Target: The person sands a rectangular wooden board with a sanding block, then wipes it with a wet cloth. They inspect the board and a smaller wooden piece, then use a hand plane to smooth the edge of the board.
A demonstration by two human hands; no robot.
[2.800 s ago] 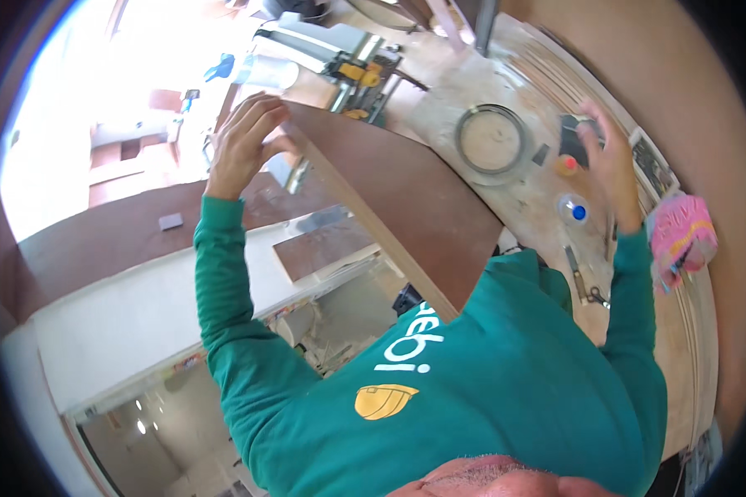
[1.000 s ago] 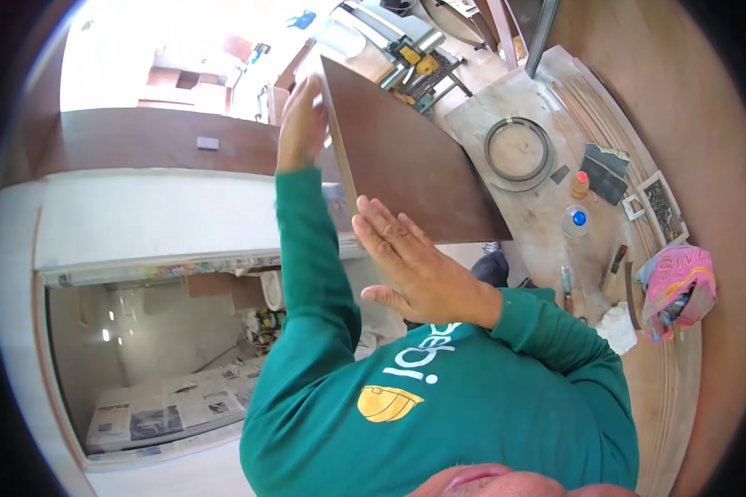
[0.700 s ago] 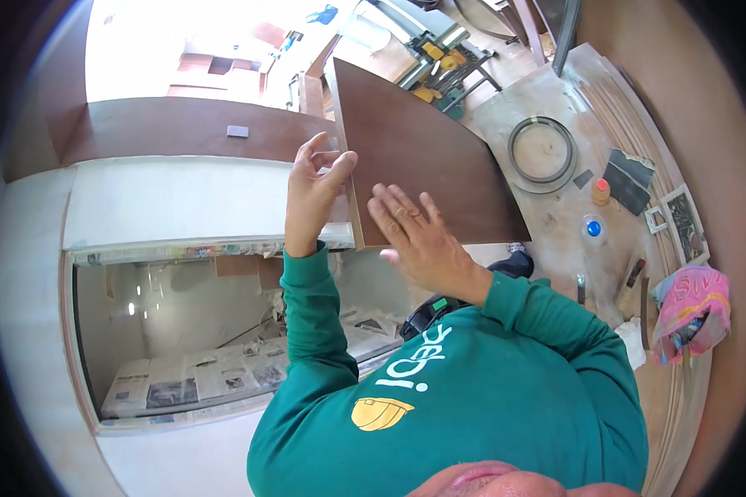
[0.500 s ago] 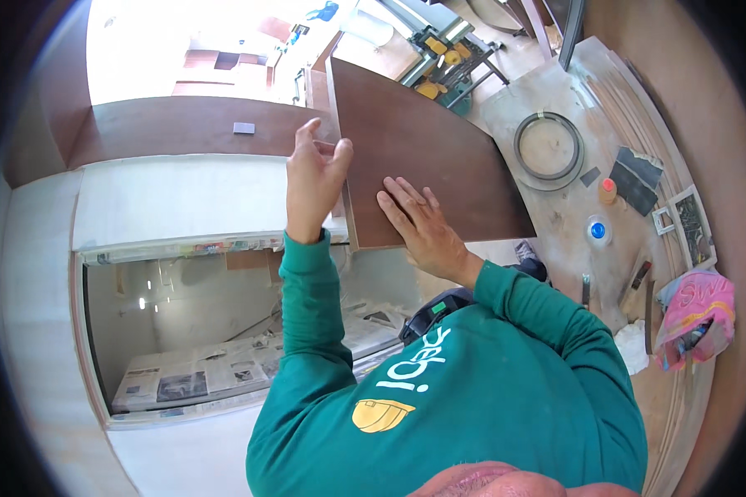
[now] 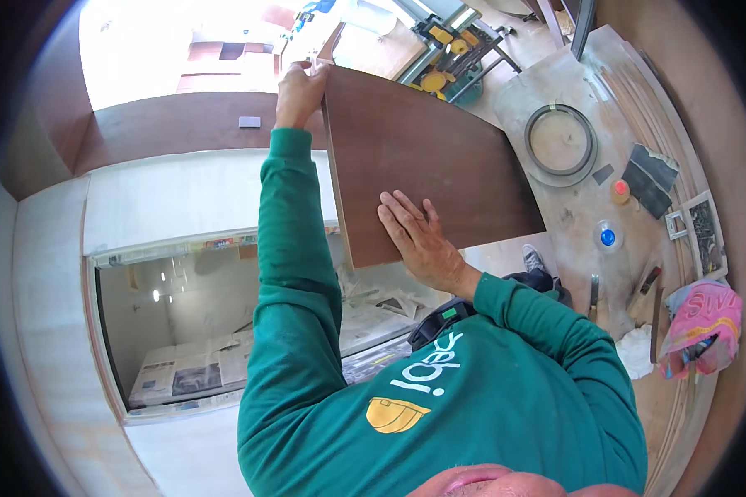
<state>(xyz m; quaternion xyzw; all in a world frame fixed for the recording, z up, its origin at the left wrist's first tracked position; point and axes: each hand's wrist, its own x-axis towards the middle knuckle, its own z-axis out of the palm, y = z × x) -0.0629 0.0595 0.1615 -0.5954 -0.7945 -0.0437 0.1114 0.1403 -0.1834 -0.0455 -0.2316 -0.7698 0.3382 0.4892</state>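
A dark brown wooden panel (image 5: 431, 149), seemingly a cabinet door, stands out in front of me with its pale narrow edge toward the left. At its far left corner, my left hand (image 5: 301, 93) is closed on the edge, some of the fingers hidden from sight. My right hand (image 5: 427, 244) rests on the panel's broad face near the lower edge, fingers stretched out flat. To the left, a small grey block (image 5: 249, 122) lies on the brown ledge (image 5: 174, 124) above a white front panel (image 5: 199, 195).
Newspaper (image 5: 199, 373) lines an opening at left. On the worktop (image 5: 555, 215) at right lie a coiled band (image 5: 560, 139), dark sandpaper sheets (image 5: 648, 180), a blue-capped bottle (image 5: 607, 238), an orange-capped bottle (image 5: 620, 191) and a pink bag (image 5: 704, 323). A yellow-and-green machine (image 5: 448, 62) stands behind.
My left hand has reached farther along the panel's edge and closed at its far corner. My right hand stays flat on the panel, and the view has shifted slightly.
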